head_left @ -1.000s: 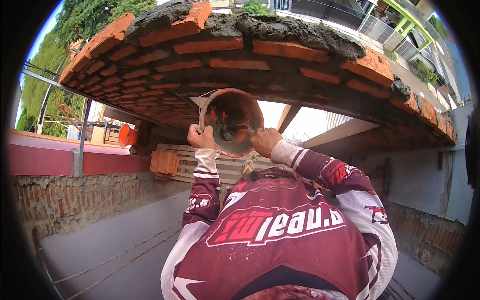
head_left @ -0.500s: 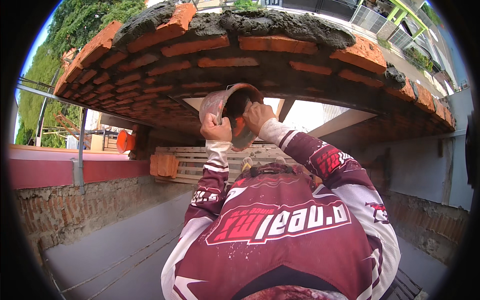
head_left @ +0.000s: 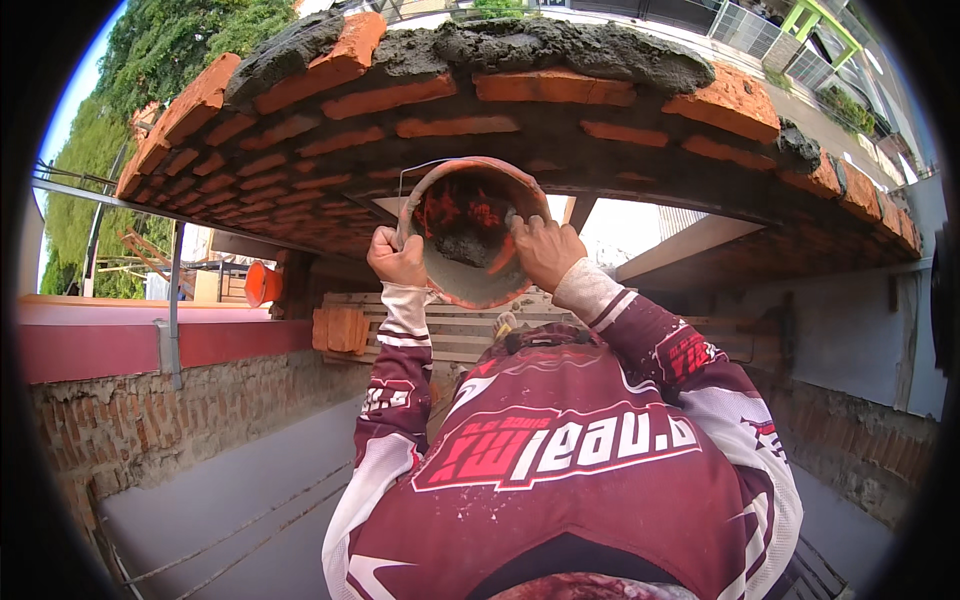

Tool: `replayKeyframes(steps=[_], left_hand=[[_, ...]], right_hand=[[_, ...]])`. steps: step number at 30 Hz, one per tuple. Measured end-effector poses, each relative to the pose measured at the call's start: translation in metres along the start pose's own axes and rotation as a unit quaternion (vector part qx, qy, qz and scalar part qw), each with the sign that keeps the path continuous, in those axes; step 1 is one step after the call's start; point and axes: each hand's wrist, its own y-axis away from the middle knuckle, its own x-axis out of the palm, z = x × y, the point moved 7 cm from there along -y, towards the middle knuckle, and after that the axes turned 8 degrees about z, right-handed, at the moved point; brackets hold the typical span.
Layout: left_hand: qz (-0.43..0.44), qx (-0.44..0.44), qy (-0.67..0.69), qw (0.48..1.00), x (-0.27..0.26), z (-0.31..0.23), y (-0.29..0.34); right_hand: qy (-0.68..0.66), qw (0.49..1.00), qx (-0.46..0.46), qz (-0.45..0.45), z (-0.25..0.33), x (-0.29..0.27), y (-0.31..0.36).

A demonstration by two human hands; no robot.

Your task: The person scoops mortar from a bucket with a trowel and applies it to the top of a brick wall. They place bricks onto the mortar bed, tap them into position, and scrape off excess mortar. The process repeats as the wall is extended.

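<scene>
Between my hands, in front of the brick wall [head_left: 555,88], is a round bucket [head_left: 448,278] with its mouth facing up toward me. Its inside is smeared, and grey mortar [head_left: 462,248] lies in the bottom. A thin wire handle stands out at its upper left. My left hand [head_left: 398,258] is closed on the left edge of the rim. On the right edge, my right hand [head_left: 548,250] has its fingers curled over the rim. Wet mortar [head_left: 590,52] lies in a rough bed along the wall's top.
Wooden slats [head_left: 390,318] run below the bucket, with a small stack of bricks [head_left: 340,330] at their left end. An orange bucket [head_left: 262,284] is farther left. A metal pole [head_left: 176,300] stands near the pink ledge [head_left: 90,350]. My foot [head_left: 504,323] shows by the slats.
The bucket has turned from a sideways tilt so its mouth now faces me and its inside shows. My left hand has shifted left and my right hand right, both still on it.
</scene>
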Motion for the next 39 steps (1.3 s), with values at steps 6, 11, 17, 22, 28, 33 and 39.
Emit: replayKeyframes(steps=[6, 11, 17, 22, 28, 33, 39], left_hand=[[-0.003, -0.044, 0.017, 0.999, 0.005, 0.015, 0.000], [0.018, -0.031, -0.012, 0.999, 0.009, 0.015, 0.003], [0.004, -0.036, -0.044, 0.998, 0.017, 0.012, 0.008], [-0.024, -0.010, -0.063, 0.998, 0.018, 0.010, 0.004], [0.002, -0.003, -0.090, 0.996, 0.016, 0.003, 0.002], [-0.022, -0.009, -0.115, 0.993, 0.023, -0.011, 0.004], [0.047, 0.108, -0.105, 0.988, 0.047, -0.055, 0.021]], right_hand=[[0.068, 0.998, -0.011, -0.005, -0.003, 0.001, -0.011], [0.070, 0.990, -0.112, 0.059, 0.011, 0.009, -0.015], [0.060, 0.996, -0.048, -0.036, 0.003, -0.002, -0.020], [0.066, 0.973, -0.125, 0.183, 0.022, 0.045, -0.019], [0.079, 0.989, -0.124, 0.009, 0.023, 0.017, -0.015], [0.053, 0.999, -0.006, -0.010, -0.006, 0.005, -0.026], [-0.066, 0.983, -0.026, 0.168, -0.026, 0.048, -0.042]])
